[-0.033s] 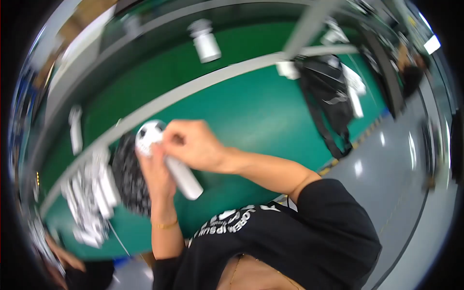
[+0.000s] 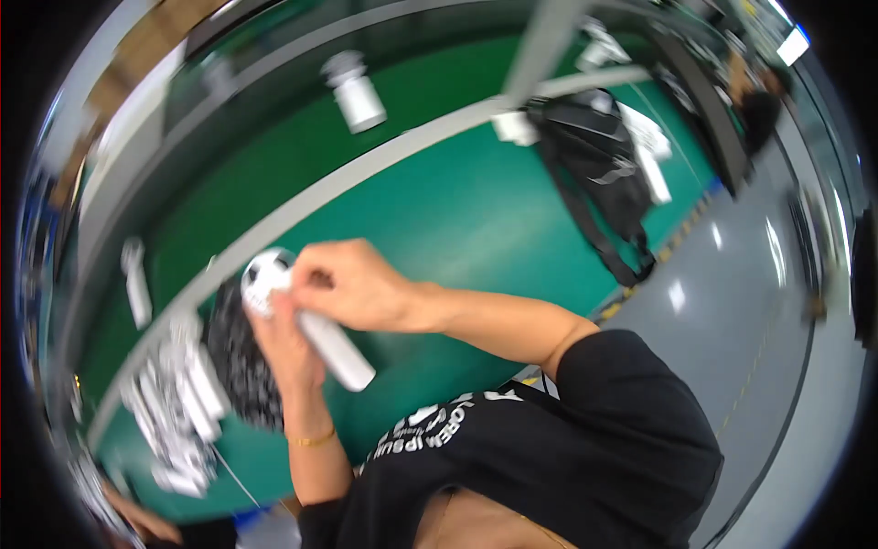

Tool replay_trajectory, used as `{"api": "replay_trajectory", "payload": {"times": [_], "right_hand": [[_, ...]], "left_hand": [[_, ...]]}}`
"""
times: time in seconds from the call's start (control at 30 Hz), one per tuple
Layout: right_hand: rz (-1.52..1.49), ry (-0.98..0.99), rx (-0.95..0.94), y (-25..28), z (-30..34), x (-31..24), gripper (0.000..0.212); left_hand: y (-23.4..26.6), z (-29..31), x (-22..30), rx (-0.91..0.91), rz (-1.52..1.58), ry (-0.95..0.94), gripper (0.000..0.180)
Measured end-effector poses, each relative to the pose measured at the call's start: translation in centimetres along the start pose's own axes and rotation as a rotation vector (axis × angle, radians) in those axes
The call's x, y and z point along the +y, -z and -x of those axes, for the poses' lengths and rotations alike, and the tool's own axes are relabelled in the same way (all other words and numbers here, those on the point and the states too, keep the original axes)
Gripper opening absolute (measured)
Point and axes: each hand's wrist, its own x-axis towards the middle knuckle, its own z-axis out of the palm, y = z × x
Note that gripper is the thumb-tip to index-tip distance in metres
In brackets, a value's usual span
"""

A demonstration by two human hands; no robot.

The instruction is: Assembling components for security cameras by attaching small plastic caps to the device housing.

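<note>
Evidently held up over the green, flat, smooth-topped table: a white, smooth, slender cylinder with a rounded, black-and-white patterned head, seemingly of one piece, tilted with plain end toward the lower right of the view. Closed around the junction of head and shaft: the bare left hand. Set against the same region from the other side: the curled, bare right hand, fingertips bunched. Too blurred to tell whether pinching a small part or merely pressing. Just beside, at left: a dark, grey-speckled, rounded, bag-like bundle; farther left, a heap of white, narrow pieces.

For good handling, as judged from this pose: brace the shaft firmly with the left palm, leaving fine work to the right fingertips. Press lightly, without squeezing the patterned surface. Angle the contact point toward the eyes for clear sight. Guard the free end against tipping, and avoid snagging on the bundle.
</note>
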Motion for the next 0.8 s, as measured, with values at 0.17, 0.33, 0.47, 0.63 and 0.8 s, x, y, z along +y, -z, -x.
{"api": "replay_trajectory", "payload": {"times": [0.17, 0.33, 0.47, 0.63, 0.8], "right_hand": [[0.305, 0.287, 0.183, 11.9, 2.8, -2.7, 0.012], [0.74, 0.02, 0.89, 28.1, 9.1, -3.7, 0.018], [1.21, -0.387, 1.069, 39.7, 17.7, 1.3, 0.037], [1.13, -0.721, 0.94, 40.3, 20.6, 5.5, 0.049], [1.177, -0.63, 0.804, 39.8, 21.4, 6.1, 0.054]], "left_hand": [[-2.8, -3.9, 0.1, -0.056, -0.081, 0.013, 0.035], [-1.6, -12.7, 0.0, -0.033, -0.5, -0.185, 0.047], [0.2, -21.9, 0.9, -0.153, -0.841, -0.356, 0.056], [3.8, -29.5, 1.0, -0.197, -1.317, -0.575, 0.062], [5.0, -30.1, -1.1, -0.141, -1.678, -0.339, 0.07]]}}
